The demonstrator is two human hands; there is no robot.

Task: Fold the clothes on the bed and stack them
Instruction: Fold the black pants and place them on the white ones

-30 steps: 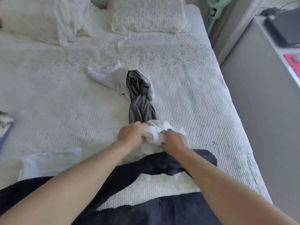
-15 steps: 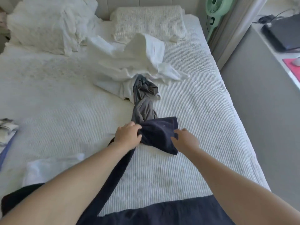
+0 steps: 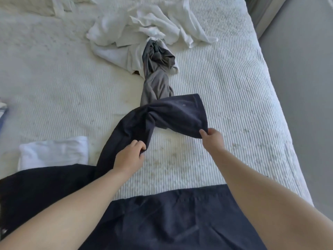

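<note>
Hands [image 3: 128, 156] [image 3: 212, 137] pinch twisted navy garment [image 3: 173, 112], likely cotton; ribbed bedspread [image 3: 225, 83].

two hands [image 3: 128, 156] [image 3: 212, 138] — one navy garment [image 3: 173, 114], one grey garment [image 3: 155, 83], one folded white cloth [image 3: 54, 152]

left hand [image 3: 128, 156]: fingers curled, pinching | right hand [image 3: 212, 137]: fingers pinching | forearms extended forward

A grey floor [image 3: 297, 69] runs along the bed's right side, a pale curtain [image 3: 259, 13] beyond.
</note>
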